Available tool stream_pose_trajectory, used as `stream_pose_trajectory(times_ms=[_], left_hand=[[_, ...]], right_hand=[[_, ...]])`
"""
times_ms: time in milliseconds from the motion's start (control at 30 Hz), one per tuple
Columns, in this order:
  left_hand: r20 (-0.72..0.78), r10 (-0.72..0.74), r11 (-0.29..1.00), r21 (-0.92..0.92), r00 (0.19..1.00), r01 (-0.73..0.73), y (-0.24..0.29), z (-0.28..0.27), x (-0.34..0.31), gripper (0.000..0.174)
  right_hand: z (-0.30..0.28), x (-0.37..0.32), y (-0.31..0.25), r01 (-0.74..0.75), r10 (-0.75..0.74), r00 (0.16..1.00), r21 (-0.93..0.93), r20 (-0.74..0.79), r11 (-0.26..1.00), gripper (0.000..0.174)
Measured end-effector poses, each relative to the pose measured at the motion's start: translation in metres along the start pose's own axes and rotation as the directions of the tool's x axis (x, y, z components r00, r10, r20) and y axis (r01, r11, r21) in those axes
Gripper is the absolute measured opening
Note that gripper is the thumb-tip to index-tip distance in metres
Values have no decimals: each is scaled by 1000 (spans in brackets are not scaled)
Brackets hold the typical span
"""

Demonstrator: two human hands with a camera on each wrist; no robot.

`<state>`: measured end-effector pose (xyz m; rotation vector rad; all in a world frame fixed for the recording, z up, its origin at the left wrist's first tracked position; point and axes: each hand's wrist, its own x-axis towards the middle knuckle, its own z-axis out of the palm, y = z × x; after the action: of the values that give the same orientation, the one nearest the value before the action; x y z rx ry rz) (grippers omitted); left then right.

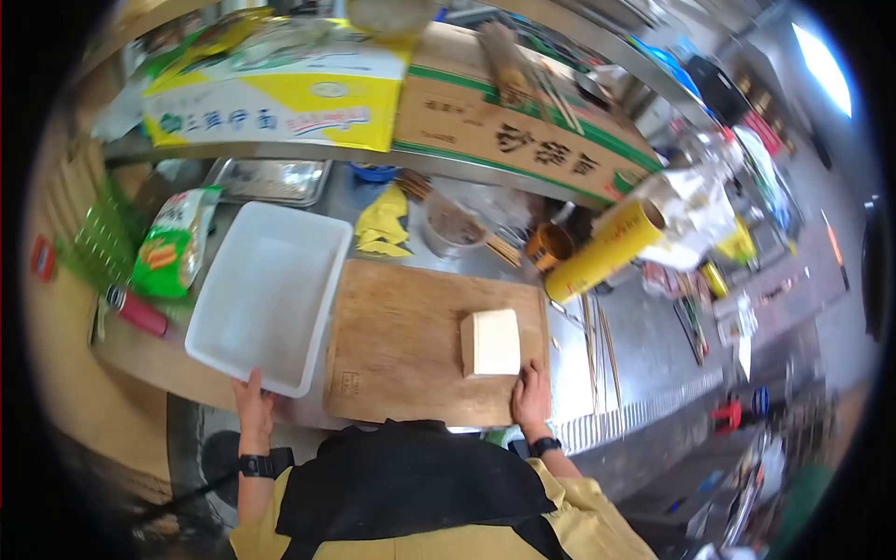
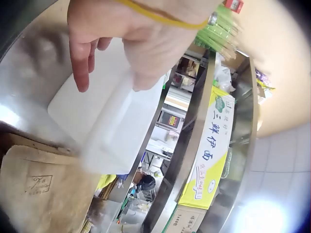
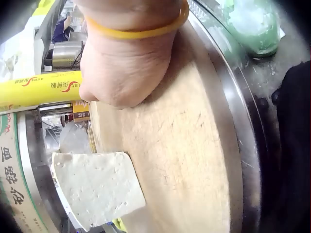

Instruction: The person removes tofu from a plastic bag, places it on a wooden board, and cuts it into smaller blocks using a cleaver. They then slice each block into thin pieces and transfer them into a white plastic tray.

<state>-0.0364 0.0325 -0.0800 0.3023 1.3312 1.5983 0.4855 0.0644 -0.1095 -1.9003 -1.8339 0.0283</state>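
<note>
My left hand (image 1: 252,403) grips the near rim of a white plastic tub (image 1: 271,280), with thumb and fingers on either side of its wall. The tub stands left of a wooden cutting board (image 1: 401,327) and looks bare inside. In the left wrist view the tub (image 2: 116,126) tilts across the picture under the fingers. My right hand (image 1: 532,394) rests at the right edge of the board, close to a white block of tofu (image 1: 492,343). The right wrist view shows the tofu (image 3: 97,187) standing on the board, apart from this hand, whose fingertips are hidden.
Behind the board are a yellow cloth (image 1: 383,222), a clear container (image 1: 454,229) and a yellow film roll (image 1: 605,250). A green bag (image 1: 177,243) and a red-capped bottle (image 1: 138,311) flank the tub. Cartons (image 1: 271,107) fill the shelf above. Chopsticks (image 1: 602,350) lie at right.
</note>
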Motion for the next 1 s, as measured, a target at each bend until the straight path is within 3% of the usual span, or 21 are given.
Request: stream_pose_trajectory(times_ms=[167, 533, 633, 667, 700, 733, 767, 800, 833, 933, 1000], left_hand=[[41, -35, 999, 38, 999, 33, -14, -41, 23, 52], [-31, -142, 990, 14, 989, 142, 7, -48, -14, 54], [3, -169, 985, 29, 986, 169, 17, -48, -27, 49], [52, -194, 981, 5, 980, 194, 19, -45, -29, 48], [67, -169, 985, -6, 983, 170, 21, -38, -37, 47], [118, -246, 963, -82, 962, 256, 8, -62, -16, 51], [152, -200, 978, -22, 968, 205, -10, -95, 6, 44], [268, -480, 834, 434, 835, 340, 1, -126, 31, 64], [213, -288, 826, 549, 934, 129, 4, -101, 8, 47], [292, -420, 699, 707, 859, 102, 19, -47, -23, 46], [350, -531, 623, 779, 772, 75, 16, -16, -43, 45]], right_hand=[[1, 1, -7, -43, 42, 999, -42, -30, 998, 29], [1, 2, -14, -53, 52, 996, -22, -68, 998, 31], [-8, 3, -22, -75, 68, 989, -49, -128, 996, 29], [-20, 8, -30, -130, 130, 990, 19, -45, 991, 23], [-18, 4, -24, -108, 108, 991, -6, -82, 994, 20], [-13, 1, -17, -130, 130, 988, 5, -80, 991, 20], [-16, 0, -17, -190, 190, 981, 23, -24, 982, 21], [-23, -2, -18, -152, 151, 987, -19, -59, 988, 22], [-20, -7, -15, -91, 87, 980, -13, -181, 996, 23], [-3, -10, -4, -33, 26, 958, -21, -287, 999, 25], [7, -13, 3, -28, 26, 971, -3, -240, 1000, 29]])
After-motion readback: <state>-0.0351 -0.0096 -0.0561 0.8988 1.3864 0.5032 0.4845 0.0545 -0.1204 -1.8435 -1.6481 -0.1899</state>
